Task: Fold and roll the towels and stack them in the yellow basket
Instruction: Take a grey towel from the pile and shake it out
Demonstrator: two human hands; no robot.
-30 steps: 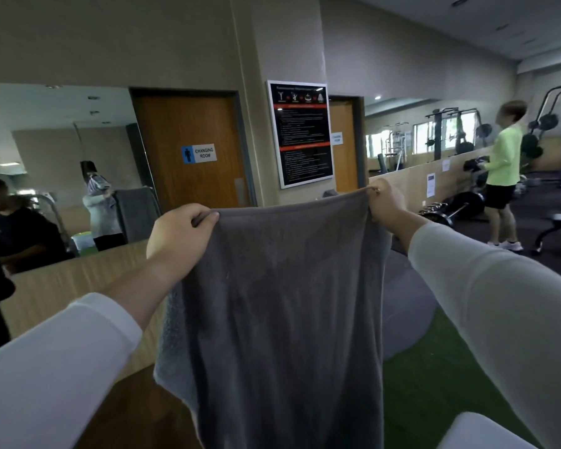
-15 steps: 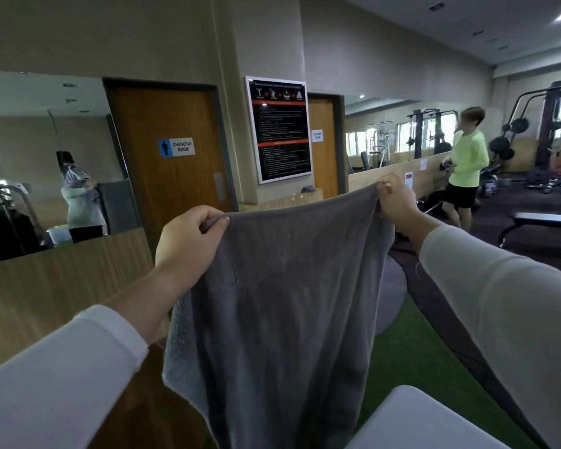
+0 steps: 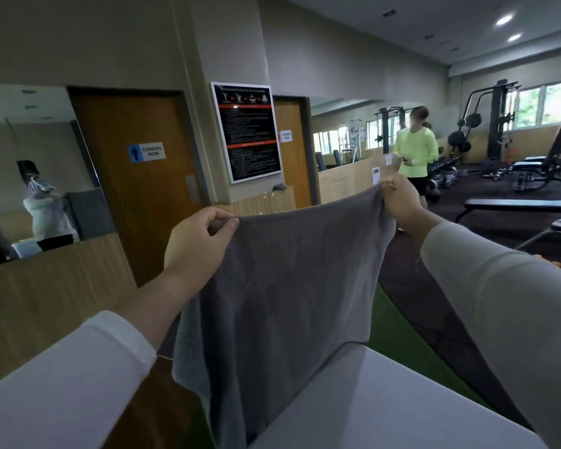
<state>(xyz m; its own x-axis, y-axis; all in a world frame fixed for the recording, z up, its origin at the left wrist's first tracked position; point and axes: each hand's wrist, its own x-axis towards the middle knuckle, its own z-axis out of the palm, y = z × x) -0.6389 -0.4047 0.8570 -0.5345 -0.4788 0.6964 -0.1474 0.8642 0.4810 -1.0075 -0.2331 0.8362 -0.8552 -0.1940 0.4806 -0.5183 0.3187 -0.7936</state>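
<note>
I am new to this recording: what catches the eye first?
A grey towel hangs spread in the centre, its top corners pinched by the left hand and the right hand. A white table lies at the lower right. Behind, right, stands a person in a yellow-green shirt.

The grey towel (image 3: 282,286): its lowest tip meets the white table (image 3: 386,409) at the frame's bottom edge, and I cannot tell which lies in front. Its top corners are bunched out of sight inside my left hand (image 3: 198,241) and right hand (image 3: 400,197). Above the towel, the black notice board (image 3: 246,132) carries print too small to read. Right of the towel, the bystander (image 3: 416,150) has a blurred face.
</note>
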